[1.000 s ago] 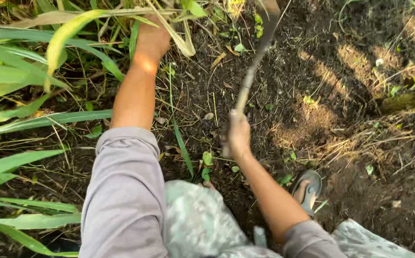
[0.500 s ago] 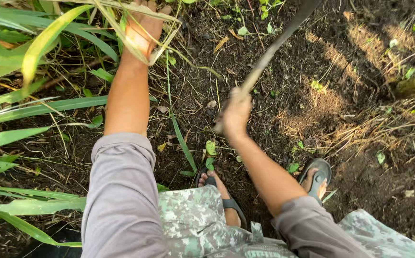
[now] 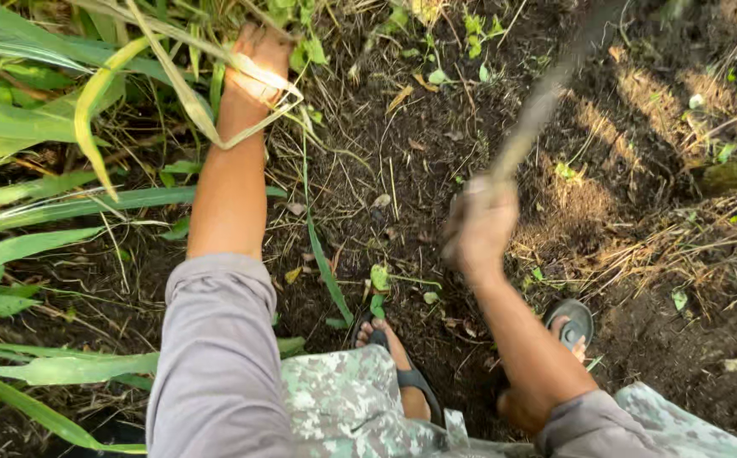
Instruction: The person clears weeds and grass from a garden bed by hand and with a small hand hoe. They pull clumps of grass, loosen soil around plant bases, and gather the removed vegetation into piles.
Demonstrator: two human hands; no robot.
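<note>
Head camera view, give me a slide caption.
Left hand grips long green and yellowed grass blades; right hand swings a blurred thin tool over dark soil.

- The ground (image 3: 436, 170) was dark, damp-looking soil, bare across the middle and right.
- Dry straw (image 3: 682, 246) lay scattered over the soil at right, catching patches of sunlight.
- Long green grass blades (image 3: 38, 127) sprawled over the left side, some arching flat against the dirt.
- Small green seedlings (image 3: 378, 280) sat low in the soil near the centre, more of them dotted along the top edge.
- A yellowed dead leaf (image 3: 400, 97) rested on the dirt near the top.
- Two feet in sandals stood on the soil: the left sandal (image 3: 411, 377) at bottom centre, the right sandal (image 3: 573, 321) just beside the straw.
</note>
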